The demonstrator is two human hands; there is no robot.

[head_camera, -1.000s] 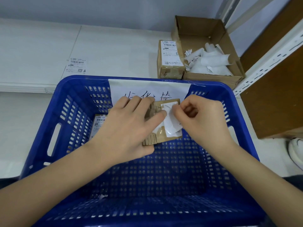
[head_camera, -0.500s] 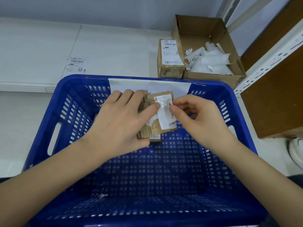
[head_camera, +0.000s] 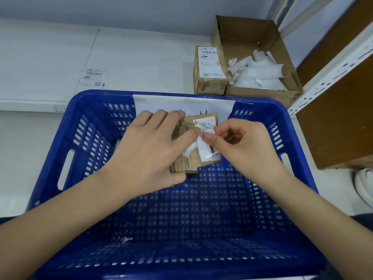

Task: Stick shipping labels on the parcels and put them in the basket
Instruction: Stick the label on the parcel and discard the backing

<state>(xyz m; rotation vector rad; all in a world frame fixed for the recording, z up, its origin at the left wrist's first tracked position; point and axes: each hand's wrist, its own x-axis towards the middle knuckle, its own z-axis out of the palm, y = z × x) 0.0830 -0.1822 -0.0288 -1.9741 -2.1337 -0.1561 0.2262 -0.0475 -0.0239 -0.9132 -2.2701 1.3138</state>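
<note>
Above the blue basket [head_camera: 52, 150] my left hand [head_camera: 147, 152] grips a small brown cardboard parcel [head_camera: 181, 130], its thumb lying across the top. A white label [head_camera: 207, 150] lies on the parcel's top. My right hand [head_camera: 240, 144] pinches this label at its left edge between thumb and forefinger. Under my left hand a second labelled parcel [head_camera: 118, 144] lies on the basket floor, mostly hidden. A loose shipping label [head_camera: 93, 78] lies flat on the white table at the back left.
A labelled brown parcel [head_camera: 210, 70] stands behind the basket beside an open carton [head_camera: 260, 93] full of crumpled white backing paper. A metal shelf upright [head_camera: 333, 63] with brown boards runs along the right. A white shoe [head_camera: 363, 184] shows at right.
The parcel and both hands rose and drifted slightly away from me. My right fingers shifted along the label, which has flattened more against the parcel.
</note>
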